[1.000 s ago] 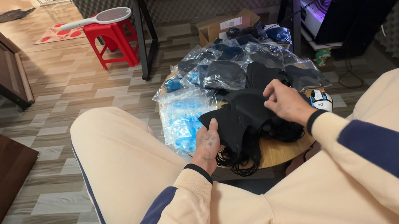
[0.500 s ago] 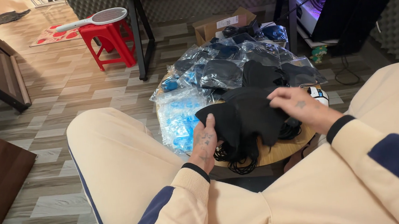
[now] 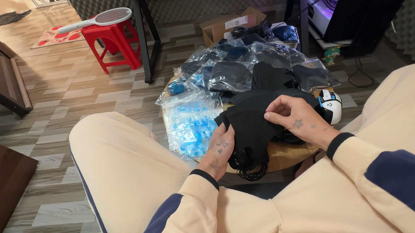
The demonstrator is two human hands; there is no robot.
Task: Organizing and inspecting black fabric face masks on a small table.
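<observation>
A stack of black face masks (image 3: 253,122) with dangling ear loops rests on a small round wooden table (image 3: 289,155) between my knees. My left hand (image 3: 218,150) grips the stack's lower left edge from below. My right hand (image 3: 297,122) pinches the top mask at its right side with the fingertips. Behind the stack lies a heap of black masks in clear plastic bags (image 3: 243,69), and a bag of blue masks (image 3: 190,125) lies just left of my left hand.
A white computer mouse (image 3: 332,105) lies by my right wrist. A cardboard box (image 3: 227,25) sits behind the heap. A red plastic stool (image 3: 113,42) with a racket-shaped swatter (image 3: 98,19) stands far left. Table legs and a computer tower stand at the back.
My right hand slid from the middle of the stack to its right side and now pinches the top mask. The left hand keeps its hold; the view shifted slightly.
</observation>
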